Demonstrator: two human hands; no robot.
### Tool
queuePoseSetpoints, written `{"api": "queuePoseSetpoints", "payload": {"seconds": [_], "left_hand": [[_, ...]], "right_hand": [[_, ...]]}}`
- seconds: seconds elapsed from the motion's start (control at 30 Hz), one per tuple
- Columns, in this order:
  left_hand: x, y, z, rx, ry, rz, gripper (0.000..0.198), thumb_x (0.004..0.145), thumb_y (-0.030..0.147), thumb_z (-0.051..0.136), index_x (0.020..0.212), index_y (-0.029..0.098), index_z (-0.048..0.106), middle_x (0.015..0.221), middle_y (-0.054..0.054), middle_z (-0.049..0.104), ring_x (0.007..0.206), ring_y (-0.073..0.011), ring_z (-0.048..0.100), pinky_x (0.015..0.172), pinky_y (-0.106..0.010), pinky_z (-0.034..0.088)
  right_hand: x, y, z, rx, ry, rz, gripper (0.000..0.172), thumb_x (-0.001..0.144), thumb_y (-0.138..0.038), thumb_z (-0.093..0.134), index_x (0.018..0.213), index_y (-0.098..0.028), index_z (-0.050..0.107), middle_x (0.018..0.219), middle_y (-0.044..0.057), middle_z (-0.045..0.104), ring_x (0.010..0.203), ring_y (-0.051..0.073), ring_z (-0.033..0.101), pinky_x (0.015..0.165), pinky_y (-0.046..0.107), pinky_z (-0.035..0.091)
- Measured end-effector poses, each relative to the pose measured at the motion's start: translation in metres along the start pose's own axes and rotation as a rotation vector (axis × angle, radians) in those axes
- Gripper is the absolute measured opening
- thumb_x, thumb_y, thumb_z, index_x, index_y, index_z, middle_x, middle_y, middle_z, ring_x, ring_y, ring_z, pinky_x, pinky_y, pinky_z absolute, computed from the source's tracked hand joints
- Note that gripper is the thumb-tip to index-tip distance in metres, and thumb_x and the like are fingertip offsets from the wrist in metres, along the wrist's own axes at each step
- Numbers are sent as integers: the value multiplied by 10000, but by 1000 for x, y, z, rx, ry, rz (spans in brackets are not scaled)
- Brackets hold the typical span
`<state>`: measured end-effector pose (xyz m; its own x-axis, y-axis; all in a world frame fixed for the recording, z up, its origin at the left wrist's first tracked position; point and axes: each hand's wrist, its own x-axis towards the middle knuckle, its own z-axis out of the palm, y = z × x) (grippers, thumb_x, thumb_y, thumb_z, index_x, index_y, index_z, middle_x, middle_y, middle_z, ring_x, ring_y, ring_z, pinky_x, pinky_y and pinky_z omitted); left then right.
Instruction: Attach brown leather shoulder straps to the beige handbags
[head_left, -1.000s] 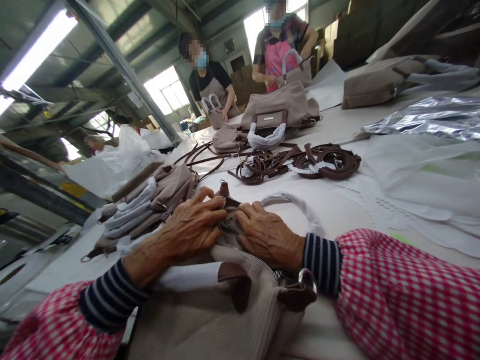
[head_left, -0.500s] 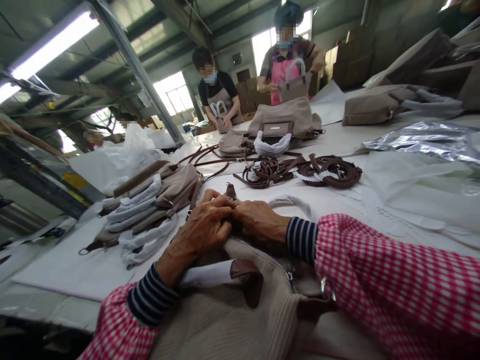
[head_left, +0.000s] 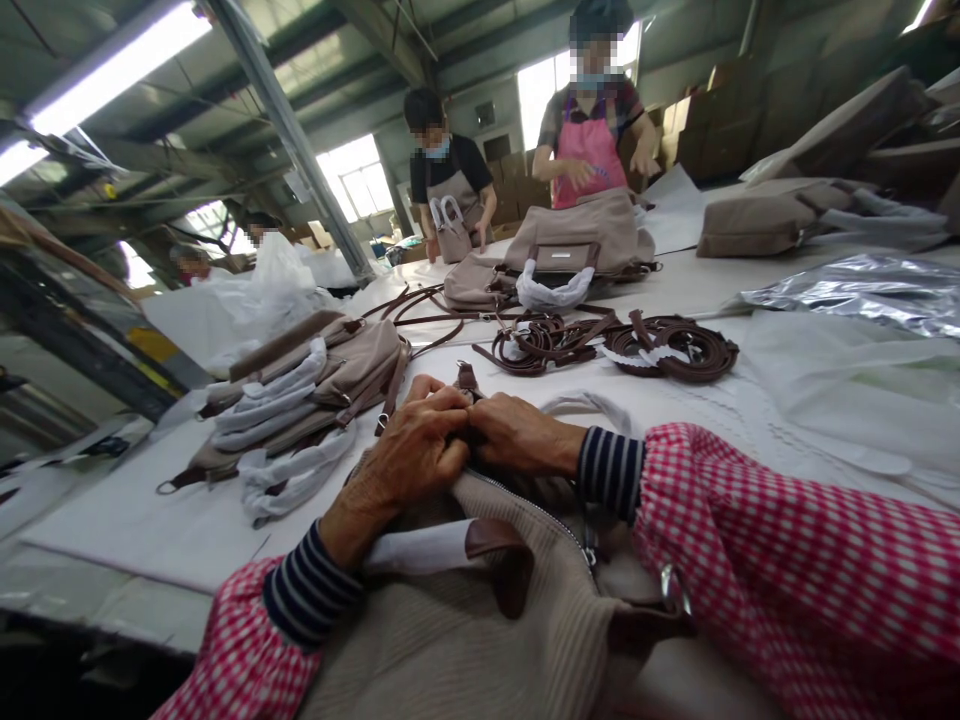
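Observation:
A beige ribbed handbag (head_left: 450, 640) lies close in front of me, its zipper (head_left: 536, 510) partly open along the top. My left hand (head_left: 409, 450) is closed on the far end of the bag's top edge. Pressed up against it, my right hand (head_left: 517, 435) is closed on the same spot, reaching over the opening. The fingertips of both hands are mostly hidden. Just beyond them a brown tab with a metal ring (head_left: 466, 378) sticks up. A brown handle in white wrapping (head_left: 420, 547) rests under my left wrist.
Several beige bags with wrapped handles (head_left: 300, 410) lie left on the white table (head_left: 142, 540). Coiled brown straps (head_left: 675, 350) lie ahead, before another beige bag (head_left: 577, 240). Silver film (head_left: 855, 290) is at right. Two co-workers (head_left: 592, 140) stand across the table.
My hands stay on the same end of the bag, and the view shifts slightly. Across the table, the co-worker in the pink apron has let go of the bag held up earlier.

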<state>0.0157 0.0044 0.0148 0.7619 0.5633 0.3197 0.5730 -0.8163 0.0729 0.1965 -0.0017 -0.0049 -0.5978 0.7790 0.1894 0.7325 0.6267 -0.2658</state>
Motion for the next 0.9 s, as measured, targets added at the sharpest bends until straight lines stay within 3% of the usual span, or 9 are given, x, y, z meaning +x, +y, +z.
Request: {"api": "queuePoseSetpoints", "payload": {"seconds": [0.2,0.4,0.5,0.67,0.77,0.9], "left_hand": [[2,0,2,-34,19,11,218,818,98,529,784,179,729,1067,-58,704,1059,-271,482,993,-442,457],[0,-1,1,-24,40,33,208,833,98,533,802,168,726,1043,-61,707,1057,-276,474,950,-441,455],[9,3,-7,-9,47,96,172,828,102,549,724,162,673,1087,-60,708,1059,-271,479,963,-438,454],[50,19,-4,-29,34,269,159,800,89,535,688,170,613,1017,-60,709,1029,-250,519,987,-424,468],[67,28,10,-33,-18,266,173,788,89,520,648,181,566,949,-67,695,1011,-249,527,981,-428,481],[63,33,22,-80,-25,229,172,830,86,511,699,184,562,988,-57,676,1067,-244,513,991,-408,483]], "right_hand": [[-1,8,7,-17,-6,23,171,873,-161,571,957,-134,717,877,106,723,724,193,604,612,302,301],[-11,16,1,19,53,-113,182,854,-64,589,1003,-110,683,990,106,698,809,175,586,671,284,336],[-33,18,-16,54,68,-164,149,877,-36,554,979,-103,639,1016,115,674,818,165,560,693,282,355],[-84,25,-37,125,117,-120,177,843,17,505,878,-145,565,930,73,636,765,145,516,698,272,363],[-111,30,-29,151,101,-61,175,821,9,525,826,-166,514,860,47,607,730,140,500,673,271,347],[-134,26,-10,239,111,-51,191,858,-17,503,784,-185,451,819,34,574,701,135,485,653,266,342]]}}
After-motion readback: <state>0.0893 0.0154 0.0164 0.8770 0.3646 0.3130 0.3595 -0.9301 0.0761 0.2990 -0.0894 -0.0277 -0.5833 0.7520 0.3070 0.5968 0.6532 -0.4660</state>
